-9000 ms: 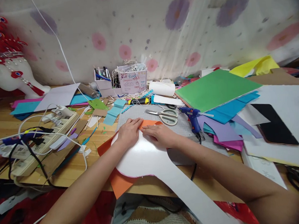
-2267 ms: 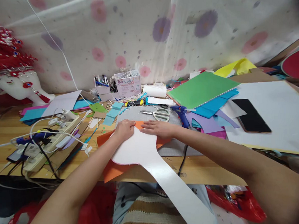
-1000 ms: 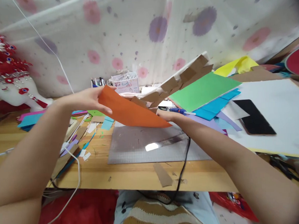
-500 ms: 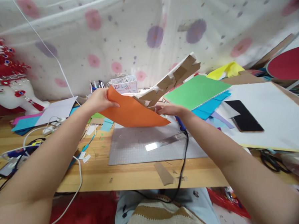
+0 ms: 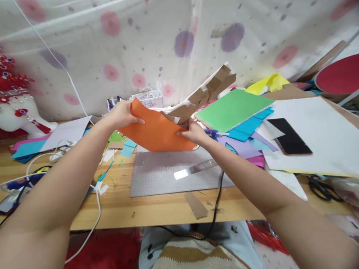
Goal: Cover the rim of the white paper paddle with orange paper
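An orange sheet (image 5: 157,131) is held up, tilted, above the grey cutting mat (image 5: 157,175). My left hand (image 5: 124,115) pinches its upper left corner, thumb on the near face. At the sheet's right part, my right hand (image 5: 194,133) grips the edge with the thumb in front; its other fingers are partly hidden. Behind the sheet a curved cardboard piece (image 5: 200,95) with brown patches and a white edge rises to the right; whether it is joined to the sheet I cannot tell. A metal ruler (image 5: 196,168) lies on the mat.
A glue gun (image 5: 211,133) sits right of my right hand, its black cord (image 5: 216,200) hanging over the table edge. Green board (image 5: 235,107), a phone (image 5: 290,136) and scissors (image 5: 324,189) lie at right. White cables (image 5: 95,223) and paper scraps are at left.
My right hand has shifted from behind the sheet's right edge to gripping it with the thumb in front. The sheet's right tip has drawn in slightly leftward. My left hand keeps its pinch.
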The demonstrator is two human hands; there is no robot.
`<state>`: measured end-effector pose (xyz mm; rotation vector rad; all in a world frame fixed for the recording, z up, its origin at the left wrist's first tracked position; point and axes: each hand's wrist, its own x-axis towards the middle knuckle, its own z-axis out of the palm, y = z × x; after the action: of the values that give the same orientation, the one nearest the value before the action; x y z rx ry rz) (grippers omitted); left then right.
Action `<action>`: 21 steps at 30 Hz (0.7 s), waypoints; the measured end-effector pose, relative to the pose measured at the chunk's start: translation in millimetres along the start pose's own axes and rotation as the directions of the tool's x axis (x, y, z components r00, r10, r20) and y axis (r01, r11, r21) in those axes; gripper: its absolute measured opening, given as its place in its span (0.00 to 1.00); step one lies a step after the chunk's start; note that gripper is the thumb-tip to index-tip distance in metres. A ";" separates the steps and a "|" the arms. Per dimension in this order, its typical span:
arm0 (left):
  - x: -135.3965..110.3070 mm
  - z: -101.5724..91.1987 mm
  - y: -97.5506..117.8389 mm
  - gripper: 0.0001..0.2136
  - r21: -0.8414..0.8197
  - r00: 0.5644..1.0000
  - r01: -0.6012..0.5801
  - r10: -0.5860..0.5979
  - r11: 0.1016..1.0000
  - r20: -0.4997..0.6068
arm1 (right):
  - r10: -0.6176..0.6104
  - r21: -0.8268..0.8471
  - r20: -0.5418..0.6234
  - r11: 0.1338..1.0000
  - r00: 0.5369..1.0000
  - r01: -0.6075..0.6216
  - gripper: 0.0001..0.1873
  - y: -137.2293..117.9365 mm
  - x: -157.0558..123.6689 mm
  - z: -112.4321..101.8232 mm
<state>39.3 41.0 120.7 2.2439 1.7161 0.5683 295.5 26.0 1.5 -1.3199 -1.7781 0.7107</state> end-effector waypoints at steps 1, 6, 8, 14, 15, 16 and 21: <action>0.9 0.2 1.9 0.21 0.014 1.000 0.000 0.000 1.000 -0.003 | -0.012 -0.009 0.006 1.000 1.000 0.012 0.31 3.1 0.1 -0.9; 6.0 1.6 21.8 0.19 0.059 1.000 -0.021 0.020 0.998 0.021 | 0.004 -0.055 0.011 0.998 1.000 -0.003 0.32 15.2 -6.0 -6.5; 8.4 1.9 30.9 0.19 0.071 0.999 -0.036 0.033 0.997 0.039 | 0.021 -0.076 0.010 0.997 1.000 -0.021 0.32 17.8 -9.7 -7.9; 9.2 -0.7 29.6 0.19 0.080 0.999 -0.011 0.007 0.997 0.044 | 0.055 -0.158 0.012 0.986 0.998 -0.052 0.31 4.0 -6.5 -12.1; 7.2 -1.6 24.4 0.19 0.064 0.999 0.001 -0.003 0.998 0.036 | 0.061 -0.178 0.028 0.982 0.998 -0.055 0.31 -1.5 -3.5 -12.7; 4.7 -2.3 18.1 0.19 0.041 0.999 0.013 -0.014 0.999 0.028 | 0.061 -0.197 0.047 0.979 0.997 -0.050 0.31 -7.6 0.0 -13.0; -6.3 -0.8 -23.6 0.21 -0.144 0.993 0.115 -0.119 0.983 -0.015 | -0.023 -0.279 0.147 0.958 0.989 0.063 0.30 -38.7 22.6 -10.5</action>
<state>17.2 41.2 110.2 2.0316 1.7462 0.6710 281.5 35.7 44.3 -1.4413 -2.0781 0.5511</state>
